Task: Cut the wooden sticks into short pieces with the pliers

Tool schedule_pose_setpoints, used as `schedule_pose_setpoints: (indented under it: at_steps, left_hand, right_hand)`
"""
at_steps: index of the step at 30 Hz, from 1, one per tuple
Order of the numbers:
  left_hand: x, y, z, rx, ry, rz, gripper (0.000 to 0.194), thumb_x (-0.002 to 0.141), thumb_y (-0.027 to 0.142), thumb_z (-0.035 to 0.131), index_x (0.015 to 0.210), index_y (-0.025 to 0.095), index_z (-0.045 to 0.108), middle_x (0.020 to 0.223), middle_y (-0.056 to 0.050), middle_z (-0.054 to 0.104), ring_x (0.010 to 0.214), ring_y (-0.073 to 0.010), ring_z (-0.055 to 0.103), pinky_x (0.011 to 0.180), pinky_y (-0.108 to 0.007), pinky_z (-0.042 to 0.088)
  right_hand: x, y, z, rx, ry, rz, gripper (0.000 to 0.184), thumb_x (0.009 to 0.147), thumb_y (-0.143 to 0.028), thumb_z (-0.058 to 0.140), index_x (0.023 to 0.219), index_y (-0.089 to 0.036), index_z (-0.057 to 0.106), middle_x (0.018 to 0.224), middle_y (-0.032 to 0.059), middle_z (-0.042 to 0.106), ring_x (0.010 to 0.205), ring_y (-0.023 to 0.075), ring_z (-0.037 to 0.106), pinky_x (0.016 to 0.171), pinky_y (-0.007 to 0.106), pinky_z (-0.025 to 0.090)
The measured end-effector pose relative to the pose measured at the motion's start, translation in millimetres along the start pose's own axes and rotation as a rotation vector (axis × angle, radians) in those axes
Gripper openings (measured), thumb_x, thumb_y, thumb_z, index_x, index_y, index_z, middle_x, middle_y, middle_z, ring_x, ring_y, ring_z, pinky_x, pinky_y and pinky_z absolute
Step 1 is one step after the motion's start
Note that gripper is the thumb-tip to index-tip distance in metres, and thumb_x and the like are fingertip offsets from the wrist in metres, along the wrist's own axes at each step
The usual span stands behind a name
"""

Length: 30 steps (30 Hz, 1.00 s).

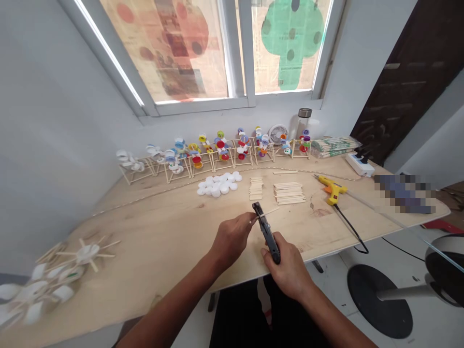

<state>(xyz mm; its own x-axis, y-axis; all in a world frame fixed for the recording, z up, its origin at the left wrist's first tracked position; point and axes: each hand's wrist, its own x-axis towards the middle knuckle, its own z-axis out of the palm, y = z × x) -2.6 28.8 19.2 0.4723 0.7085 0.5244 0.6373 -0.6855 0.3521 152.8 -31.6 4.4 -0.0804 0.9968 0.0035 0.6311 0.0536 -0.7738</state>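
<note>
My left hand (230, 240) pinches a thin wooden stick (271, 211) above the table's near middle. The stick passes across the head of a black hand cutter (268, 234), its far end pointing right. Around the cutter's handles my right hand (290, 268) is closed. Whether the blade presses into the wood is too small to tell. Just beyond lie a stack of short stick pieces (255, 189), a stack of longer sticks (290, 193) and a cluster of white bottle caps (217, 184).
Stick frames with coloured cap wheels (221, 151) line the window side. A yellow glue gun (331, 189) lies at right, its cord over the edge, near a power strip (359, 165). White cap-and-stick wheels (87, 253) sit at left. A stool base (379, 300) stands below.
</note>
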Motion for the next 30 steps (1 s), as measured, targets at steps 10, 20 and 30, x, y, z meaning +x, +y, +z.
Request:
schedule_pose_setpoints:
  at_steps: [10,20,30]
  left_hand:
    - [12.4,5.1,-18.4,-0.316,-0.216,-0.216,0.025,0.090,0.027,0.032,0.083,0.016,0.054,0.064,0.002,0.054,0.058,-0.0096,0.050,0.058,-0.019,0.039]
    - [8.5,-0.9,-7.0,-0.107,-0.129,-0.163,0.022,0.089,0.025,0.033,0.086,0.017,0.053,0.071,-0.002,0.063,0.058,-0.0121,0.059,0.054,-0.021,0.041]
    - [4.3,-16.8,11.3,0.056,0.037,-0.068,0.020,0.088,0.021,0.035,0.094,0.016,0.053,0.079,-0.004,0.066,0.067,-0.0128,0.062,0.059,-0.021,0.045]
  right_hand:
    - [-0.1,-1.8,-3.1,-0.055,-0.004,-0.025,0.008,0.078,-0.026,0.046,0.085,-0.021,0.045,0.066,-0.0005,0.058,0.060,0.0170,0.055,0.055,0.023,0.032]
    - [10.2,3.5,1.4,-0.045,-0.019,-0.023,0.004,0.077,-0.023,0.045,0.076,-0.022,0.042,0.061,-0.0021,0.054,0.055,0.0148,0.051,0.051,0.021,0.030]
    - [21.3,10.9,14.7,-0.175,0.034,0.014,0.008,0.077,-0.027,0.046,0.073,-0.022,0.042,0.055,-0.0035,0.051,0.050,0.0143,0.048,0.048,0.022,0.024]
